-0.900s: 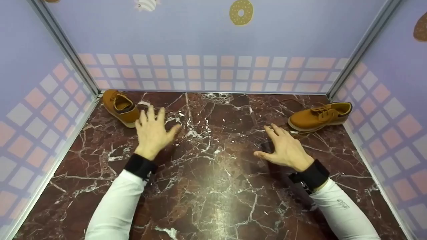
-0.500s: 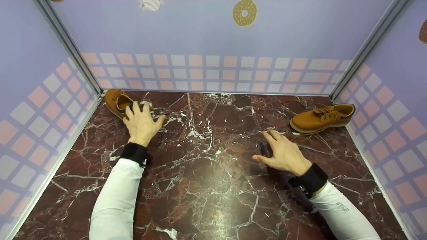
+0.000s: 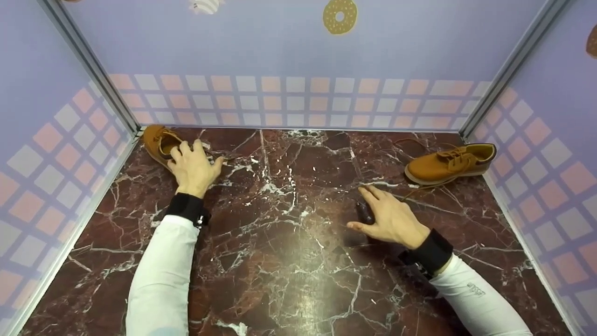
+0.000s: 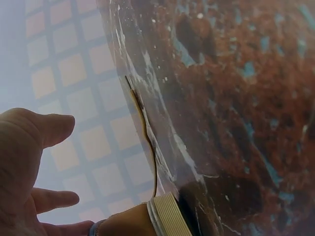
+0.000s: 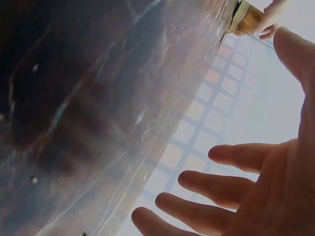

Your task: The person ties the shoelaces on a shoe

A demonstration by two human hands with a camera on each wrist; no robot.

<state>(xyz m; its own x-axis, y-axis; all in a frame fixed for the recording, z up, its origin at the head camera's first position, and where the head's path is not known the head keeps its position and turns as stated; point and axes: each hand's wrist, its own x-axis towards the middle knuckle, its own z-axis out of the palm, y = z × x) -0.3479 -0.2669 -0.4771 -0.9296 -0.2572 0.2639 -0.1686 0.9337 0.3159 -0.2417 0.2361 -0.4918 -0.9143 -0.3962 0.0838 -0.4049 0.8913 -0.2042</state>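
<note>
Tho R sleeve print is illegible, L hand at L shoe & R hand splayed.

Your sleeves look like smooth cloth, the floor across lower centre glossy and marble-like, the shoes at left and right like leather.

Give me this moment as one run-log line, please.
left hand: at heel of left shoe | right hand: above marbled surface, holding nothing | right shoe: untouched
</note>
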